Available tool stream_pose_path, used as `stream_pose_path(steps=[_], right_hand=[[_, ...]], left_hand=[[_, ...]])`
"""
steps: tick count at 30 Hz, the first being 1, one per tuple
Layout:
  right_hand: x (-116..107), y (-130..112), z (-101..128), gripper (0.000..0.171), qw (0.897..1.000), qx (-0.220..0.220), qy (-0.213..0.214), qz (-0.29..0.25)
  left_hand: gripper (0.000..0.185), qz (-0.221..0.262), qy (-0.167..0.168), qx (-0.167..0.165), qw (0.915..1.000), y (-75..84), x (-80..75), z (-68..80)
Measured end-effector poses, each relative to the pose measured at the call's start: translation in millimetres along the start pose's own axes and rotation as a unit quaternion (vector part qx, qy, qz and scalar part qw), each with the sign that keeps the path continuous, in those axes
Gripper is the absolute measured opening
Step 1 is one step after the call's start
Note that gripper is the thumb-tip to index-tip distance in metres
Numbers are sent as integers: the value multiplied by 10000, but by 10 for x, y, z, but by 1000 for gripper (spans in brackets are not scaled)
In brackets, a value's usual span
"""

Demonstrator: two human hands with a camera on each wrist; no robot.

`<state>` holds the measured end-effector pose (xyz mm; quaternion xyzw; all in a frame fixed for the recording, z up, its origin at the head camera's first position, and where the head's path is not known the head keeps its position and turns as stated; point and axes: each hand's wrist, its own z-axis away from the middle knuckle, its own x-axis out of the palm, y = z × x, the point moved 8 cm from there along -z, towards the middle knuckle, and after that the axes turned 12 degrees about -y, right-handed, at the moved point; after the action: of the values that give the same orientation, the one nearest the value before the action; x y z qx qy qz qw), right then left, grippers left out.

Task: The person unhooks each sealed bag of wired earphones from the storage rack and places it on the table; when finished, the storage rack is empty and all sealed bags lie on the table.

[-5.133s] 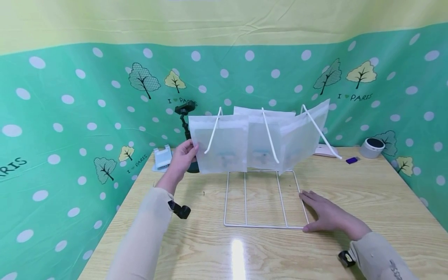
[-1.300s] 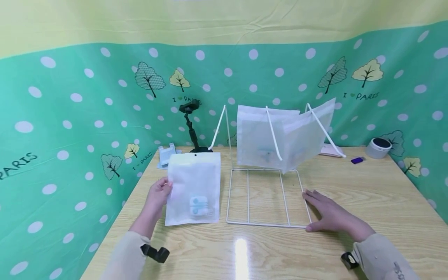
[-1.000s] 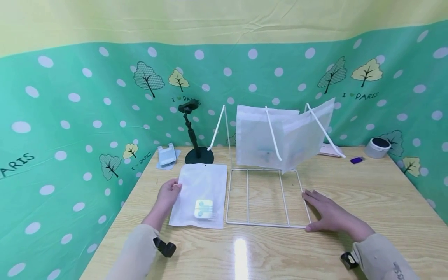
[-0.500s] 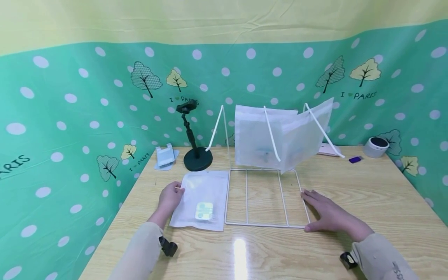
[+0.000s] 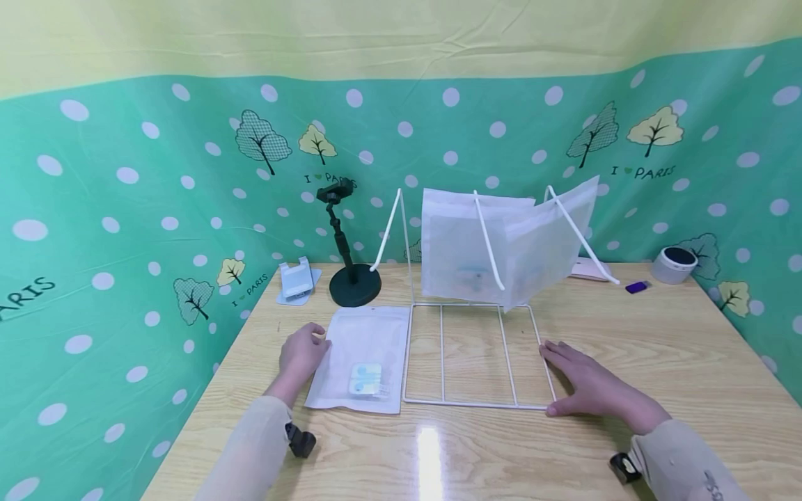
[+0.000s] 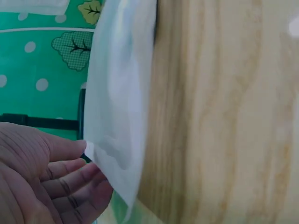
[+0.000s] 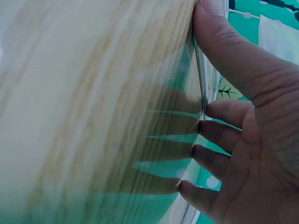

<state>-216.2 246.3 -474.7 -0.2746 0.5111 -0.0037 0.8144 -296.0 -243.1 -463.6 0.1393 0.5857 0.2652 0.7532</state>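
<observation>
From the head camera, a white wire rack [image 5: 473, 351] is seen standing on the wooden table [image 5: 658, 362], and everything else is placed from it. A frosted pouch [image 5: 360, 355] with a small pale item inside lies flat on the table just left of the rack's base. The left hand [image 5: 302, 350] rests at the pouch's left edge, fingers relaxed and apart. The right hand [image 5: 579, 381] is laid flat against the rack's right front corner, fingers straight. Two more pouches [image 5: 501, 240] hang on the rack's slanted rods, while the leftmost rod [image 5: 385, 229] is bare. The step in hand is judged to be the setting down of a pouch; a reach to the next hanging pouch would then be called for, with the rack held steady.

In the left wrist view, the pouch [image 6: 119, 107] edge is touched by loosely spread fingers [image 6: 70, 179]; no pinch is shown.

In the right wrist view, the right hand [image 7: 243, 126] is pressed open on the table, the thumb beside a thin rack wire [image 7: 200, 74].

Behind the rack's left side stand a black phone stand [image 5: 347, 264] and a small white holder [image 5: 296, 278]; to its right lie a grey speaker [image 5: 673, 264] and a blue stick [image 5: 638, 287]. Nothing is seen blocking the hanging pouches.
</observation>
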Motion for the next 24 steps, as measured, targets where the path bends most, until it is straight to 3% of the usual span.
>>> stream_pose_path(steps=[6, 13, 17, 24], right_hand=[[19, 16, -10, 111, 10000, -1, 19, -3], [24, 37, -17, 112, 10000, 27, 18, 14], [21, 40, -17, 112, 10000, 45, 27, 32], [11, 20, -11, 111, 10000, 3, 35, -32]], left_hand=[[28, -52, 179, 467, 9987, 216, -127, 36], [25, 866, 45, 1308, 9876, 685, -129, 119], [24, 1515, -196, 1860, 9706, 961, -73, 148], [32, 2567, -584, 2723, 9255, 1441, 9, 175]])
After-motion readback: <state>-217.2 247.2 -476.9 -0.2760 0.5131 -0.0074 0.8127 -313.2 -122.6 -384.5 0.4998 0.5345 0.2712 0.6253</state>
